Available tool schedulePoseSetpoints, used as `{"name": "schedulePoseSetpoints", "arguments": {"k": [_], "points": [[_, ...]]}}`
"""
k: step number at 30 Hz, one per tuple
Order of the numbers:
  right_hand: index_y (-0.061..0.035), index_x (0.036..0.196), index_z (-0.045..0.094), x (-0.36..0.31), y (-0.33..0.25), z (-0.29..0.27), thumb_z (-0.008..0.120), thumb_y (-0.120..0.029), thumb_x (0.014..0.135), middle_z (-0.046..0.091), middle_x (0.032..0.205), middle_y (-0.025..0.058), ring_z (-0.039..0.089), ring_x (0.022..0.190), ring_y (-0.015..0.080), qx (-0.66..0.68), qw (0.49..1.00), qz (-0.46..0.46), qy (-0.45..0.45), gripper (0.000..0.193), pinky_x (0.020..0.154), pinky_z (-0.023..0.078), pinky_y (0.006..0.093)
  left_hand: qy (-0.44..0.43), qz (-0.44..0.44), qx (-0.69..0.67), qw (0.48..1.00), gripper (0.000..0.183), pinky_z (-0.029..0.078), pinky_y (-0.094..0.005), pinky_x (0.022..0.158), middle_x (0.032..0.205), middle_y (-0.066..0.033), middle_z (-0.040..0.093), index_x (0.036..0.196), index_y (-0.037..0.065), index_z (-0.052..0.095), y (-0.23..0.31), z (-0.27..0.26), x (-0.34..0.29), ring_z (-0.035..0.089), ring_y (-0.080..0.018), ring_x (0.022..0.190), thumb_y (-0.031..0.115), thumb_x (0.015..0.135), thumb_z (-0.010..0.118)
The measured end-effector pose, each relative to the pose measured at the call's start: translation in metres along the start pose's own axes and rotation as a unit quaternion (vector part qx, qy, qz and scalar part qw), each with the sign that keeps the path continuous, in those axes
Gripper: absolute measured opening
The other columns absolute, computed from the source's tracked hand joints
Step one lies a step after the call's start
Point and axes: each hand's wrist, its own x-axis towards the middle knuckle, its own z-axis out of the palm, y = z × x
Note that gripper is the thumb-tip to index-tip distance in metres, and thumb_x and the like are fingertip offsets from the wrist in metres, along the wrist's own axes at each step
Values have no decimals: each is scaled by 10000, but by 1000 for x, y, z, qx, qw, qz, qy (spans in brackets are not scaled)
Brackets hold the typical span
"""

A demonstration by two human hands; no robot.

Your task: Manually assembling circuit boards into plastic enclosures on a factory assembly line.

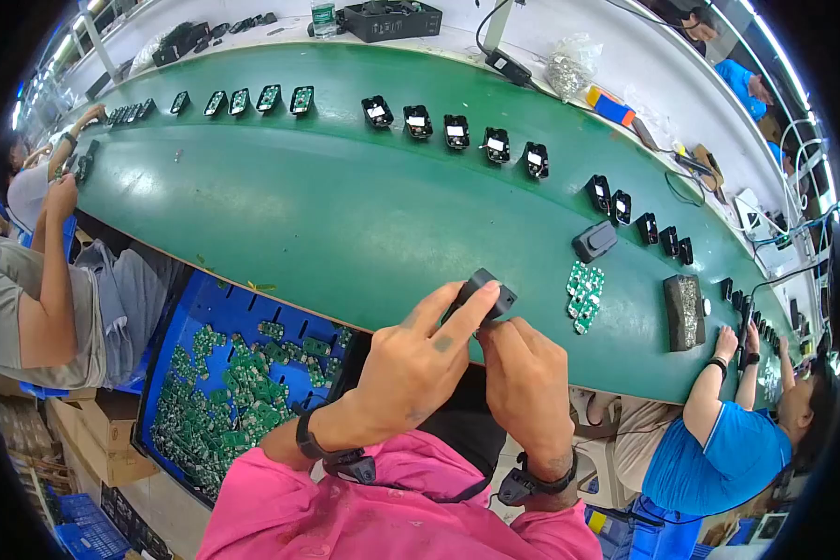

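My left hand grips a small black plastic housing over the near edge of the green table, with the thumb across its top. Just below the housing, my right hand is closed, its fingers pinched together and curled against the underside. What those fingertips hold, if anything, is hidden. On the table to the right, another black housing lies face down. Nearer to me is a cluster of green circuit boards.
Rows of black housings line the far side of the table. A blue bin of circuit boards stands below left. A dark block sits at right. Co-workers sit at left and right, one in a blue shirt.
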Motion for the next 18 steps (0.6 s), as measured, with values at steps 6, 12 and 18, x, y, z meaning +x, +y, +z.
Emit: {"name": "schedulePoseSetpoints", "arguments": {"k": [6, 12, 18], "points": [[7, 912, 611, -2, 0, 5, 601, 17, 891, 623, 799, 156, 622, 706, 367, 7, 1000, 22, -5, 25, 604, 470, 438, -11, -12, 16, 1000, 586, 576, -365, 605, 1145, -180, 664, 1329, 116, 635, 2, 6, -1, 680, -323, 735, -21, 764, 713], [8, 919, 619, -5, 4, 21, 613, -15, 903, 638, 807, 180, 629, 720, 388, 23, 998, 63, 14, 28, 612, 481, 437, -1, -83, -34, 996, 566, 587, -302, 577, 1150, -167, 663, 1342, 101, 626, -5, 14, -11, 694, -235, 719, -39, 797, 686], [33, 967, 640, -8, 21, 29, 633, -60, 929, 662, 799, 145, 651, 680, 227, 121, 984, 94, 87, 101, 607, 500, 349, -19, -170, -223, 960, 601, 593, -251, 605, 1233, -133, 625, 1427, 58, 526, -19, 14, -4, 684, -135, 749, -80, 849, 618]]}}
